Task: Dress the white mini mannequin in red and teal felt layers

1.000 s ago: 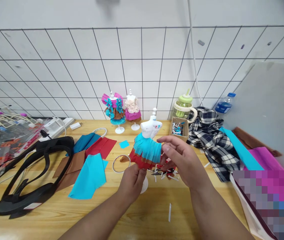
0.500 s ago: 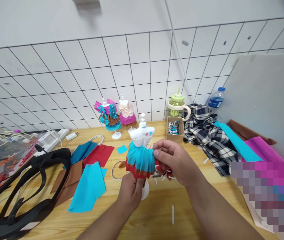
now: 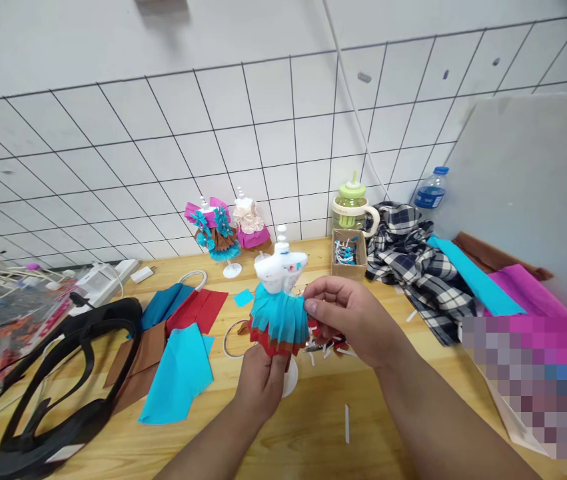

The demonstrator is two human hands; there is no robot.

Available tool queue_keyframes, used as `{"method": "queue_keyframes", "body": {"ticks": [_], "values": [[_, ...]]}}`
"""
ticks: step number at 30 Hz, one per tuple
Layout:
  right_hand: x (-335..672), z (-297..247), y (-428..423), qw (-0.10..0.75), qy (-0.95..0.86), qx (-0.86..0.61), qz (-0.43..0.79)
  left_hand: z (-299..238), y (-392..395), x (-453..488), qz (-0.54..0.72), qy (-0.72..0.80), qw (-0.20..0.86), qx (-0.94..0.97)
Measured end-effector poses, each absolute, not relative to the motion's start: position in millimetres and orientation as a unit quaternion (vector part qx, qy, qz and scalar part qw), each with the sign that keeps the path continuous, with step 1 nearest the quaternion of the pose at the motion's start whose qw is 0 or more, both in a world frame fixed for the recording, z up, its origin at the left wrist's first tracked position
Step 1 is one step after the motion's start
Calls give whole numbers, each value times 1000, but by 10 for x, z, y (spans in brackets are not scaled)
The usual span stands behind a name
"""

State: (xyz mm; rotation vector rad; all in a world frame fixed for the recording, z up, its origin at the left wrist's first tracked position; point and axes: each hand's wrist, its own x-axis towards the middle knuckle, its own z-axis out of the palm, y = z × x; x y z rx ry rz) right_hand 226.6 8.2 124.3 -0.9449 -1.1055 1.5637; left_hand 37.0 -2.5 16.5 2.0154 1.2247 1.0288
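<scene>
The left hand [image 3: 262,381] grips a small white mannequin [image 3: 278,268] beneath its ruffled skirt [image 3: 279,321], while the right hand [image 3: 347,319] pinches the skirt's blue edge. The mannequin is upright near the middle of the surface [image 3: 313,433], before two dressed figures [image 3: 219,235].

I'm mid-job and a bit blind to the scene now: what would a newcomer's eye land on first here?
First, the small white dress form at centre, its turquoise ruffle edged by the right hand's thumb and finger, with the left hand below at the red hem. Next, the magenta, brown and turquoise dress by the tiled wall, and the black strapped frame at left.
</scene>
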Motion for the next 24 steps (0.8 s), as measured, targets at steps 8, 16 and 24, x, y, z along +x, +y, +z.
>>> {"method": "queue_keyframes", "body": {"ticks": [8, 16, 24], "values": [[2274, 1269, 85, 461, -454, -403, 647, 83, -16, 361, 396, 451, 312, 737], [2286, 1270, 83, 454, -469, -397, 645, 106, -18, 362, 388, 459, 320, 733], [2259, 1262, 79, 471, -484, -414, 611, 126, -9, 363, 381, 469, 278, 746]]}}
